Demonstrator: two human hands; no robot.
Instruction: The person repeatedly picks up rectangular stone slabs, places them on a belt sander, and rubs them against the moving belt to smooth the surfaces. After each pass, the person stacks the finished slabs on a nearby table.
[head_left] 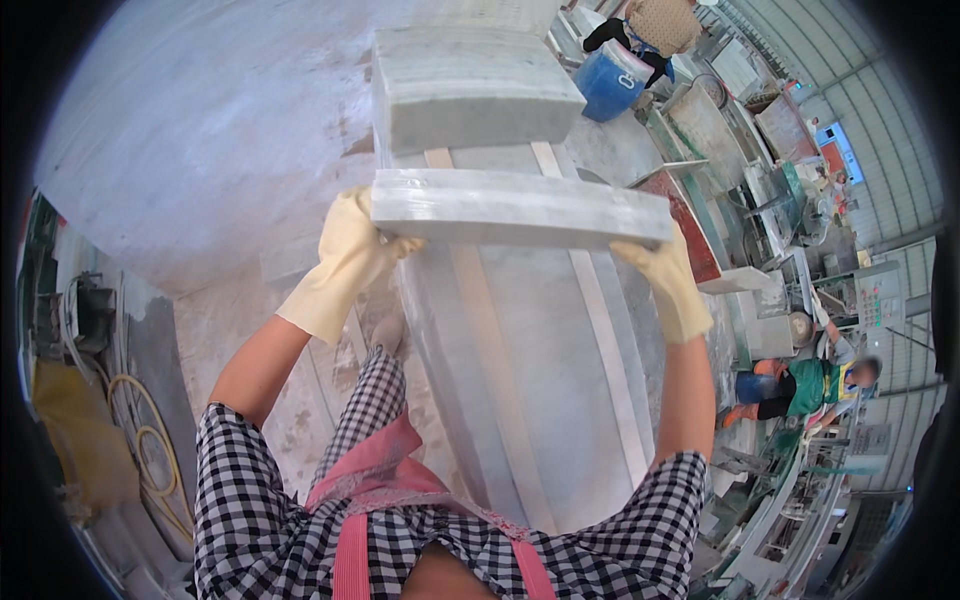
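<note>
A long pale grey marble strip (520, 212), possibly several thin pieces stacked together, spans the space between my two hands. At its left end, my left hand (352, 245) in a cream rubber glove grips it with the fingers curled underneath. My right hand (668, 280), gloved the same way, clasps the right end. Beneath the strip lies a broad grey marble surface (530, 350) with two narrow light battens (492, 370) running along it. At its far end rests a thick marble stack (480, 95), apart from the strip I hold.
A blue barrel (610, 88) stands beyond the stack, with another person close by. On the right, a person in a green apron (808, 388) is among machines and benches. A coiled yellow hose (150, 445) lies at the left. My shoe (388, 332) is on the dusty floor.
</note>
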